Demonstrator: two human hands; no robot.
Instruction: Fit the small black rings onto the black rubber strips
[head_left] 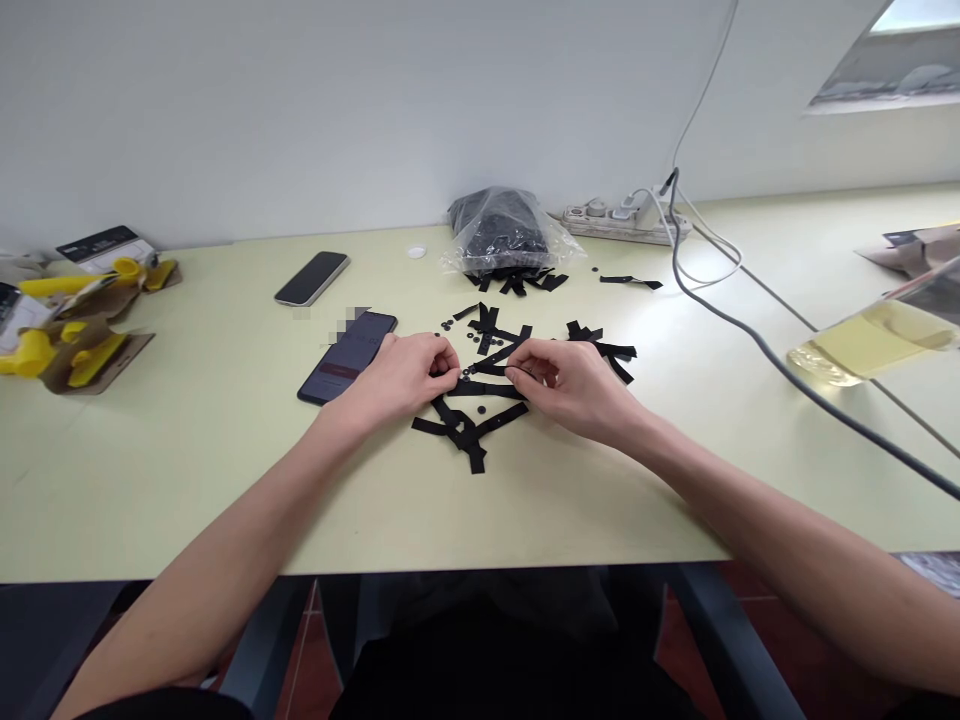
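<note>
My left hand is closed in a pinch over the left side of a pile of black fabric strips; what its fingertips hold, if anything, is too small to make out. Opposite it, my right hand pinches the end of a short black strip that points toward the left fingertips. Just below the two hands lies another black strip, and more strips cross each other nearer to me. Small round black pieces are scattered among them.
A phone lies beside my left hand, with another phone behind it. At the back are a clear bag of black material and a power strip. A dark cable and a container of yellow liquid are at right, yellow items at left.
</note>
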